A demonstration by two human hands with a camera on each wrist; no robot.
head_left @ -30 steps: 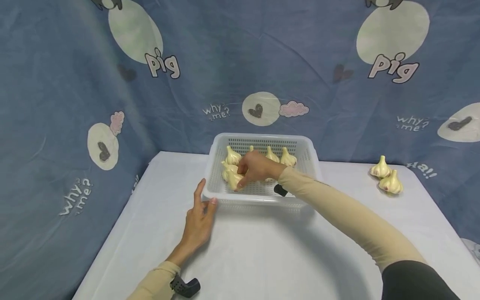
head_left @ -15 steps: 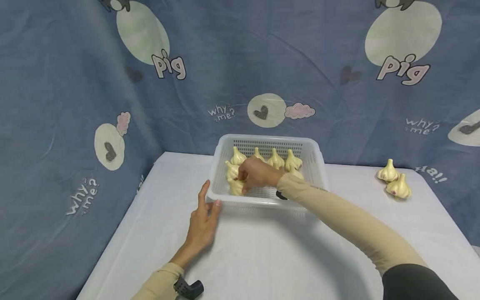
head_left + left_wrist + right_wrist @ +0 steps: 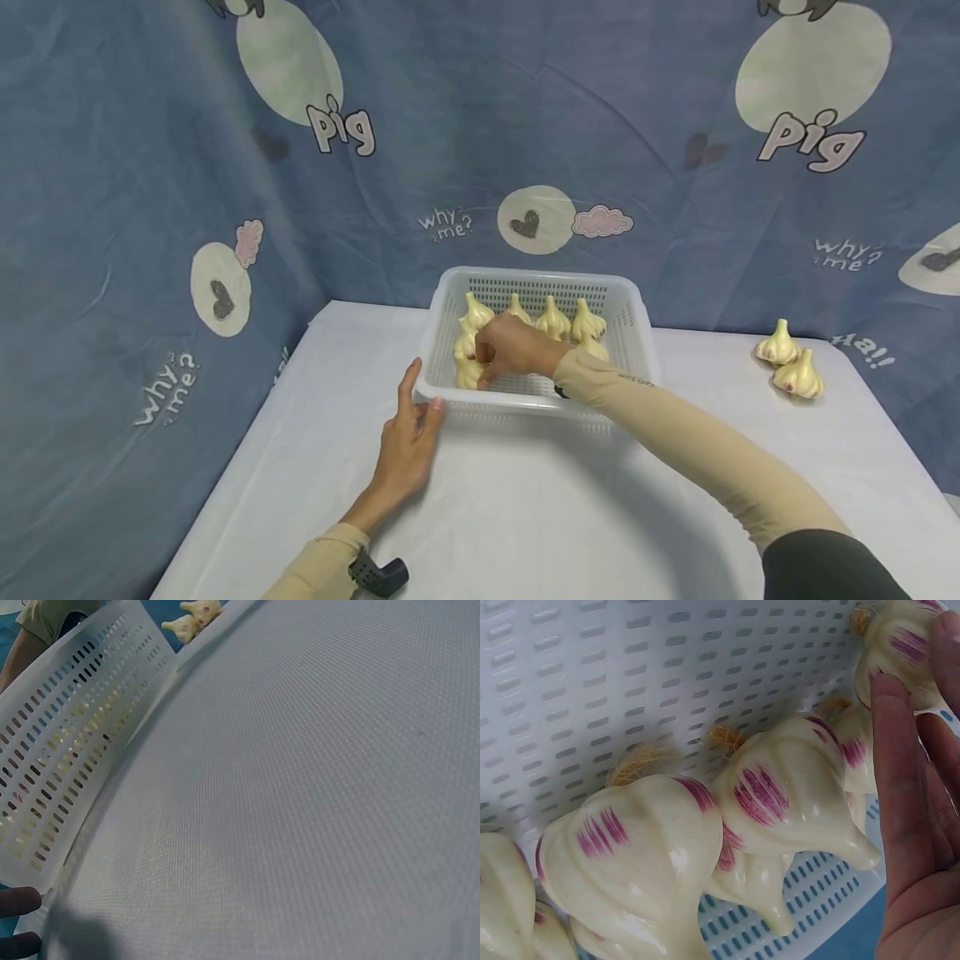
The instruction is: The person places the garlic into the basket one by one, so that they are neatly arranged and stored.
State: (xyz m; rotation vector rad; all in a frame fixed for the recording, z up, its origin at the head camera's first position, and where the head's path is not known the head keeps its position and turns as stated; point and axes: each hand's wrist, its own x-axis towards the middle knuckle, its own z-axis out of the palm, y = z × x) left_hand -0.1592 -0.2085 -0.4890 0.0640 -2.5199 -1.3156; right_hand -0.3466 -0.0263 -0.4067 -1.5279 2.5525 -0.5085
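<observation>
A white perforated plastic basket (image 3: 517, 404) stands at the back of the table, with several garlic bulbs (image 3: 637, 855) inside. Their glossy skin has purple streaks and stringy root tufts. My right hand (image 3: 513, 346) reaches into the basket's left side, where thumb and fingers grip a garlic bulb (image 3: 468, 372) in the near-left corner. The right wrist view has that bulb at its top right, partly behind the fingers (image 3: 892, 735). At the basket's near-left corner is my left hand (image 3: 405, 454), its thumb and index finger spread against the corner.
Two more garlic bulbs (image 3: 798, 373) lie together on the white tablecloth (image 3: 570, 517) at the right rear. A blue patterned curtain (image 3: 390, 108) hangs behind and to the left of the table. The right forearm crosses over the basket's front rim.
The right hand has shifted slightly within the basket, and the bulb it grips now sits more upright in the near-left corner. The left hand keeps its place at the corner. The head view swung slightly left.
</observation>
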